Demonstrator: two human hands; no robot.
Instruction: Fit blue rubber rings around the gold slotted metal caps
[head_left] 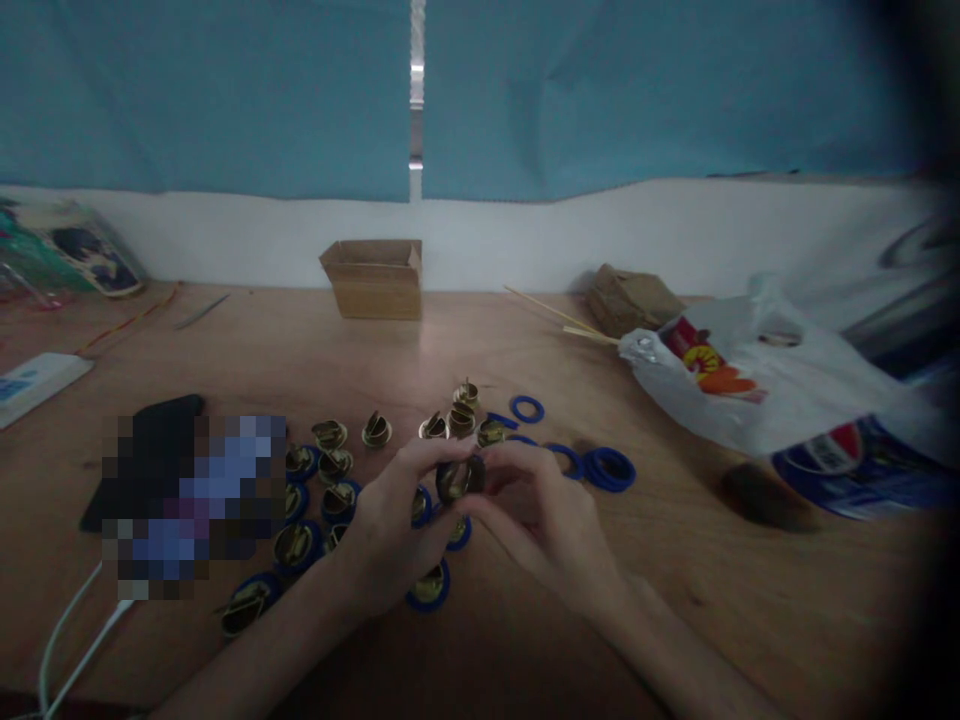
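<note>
While the left hand [386,525] and right hand [555,525] pinch one fitting [460,481], a slackened grip could drop it.

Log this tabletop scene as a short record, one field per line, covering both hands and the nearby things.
Left grip: fingers closed on a small round metal piece
Right grip: fingertips also on that piece
Ringed parts: metal pieces with blue rings, mostly left of and below the held piece
Bare parts: metal pieces showing no ring, standing beyond the hands
Loose rings: several blue rings, right of the held piece
Back: open cardboard box
Right side: white plastic bag
</note>
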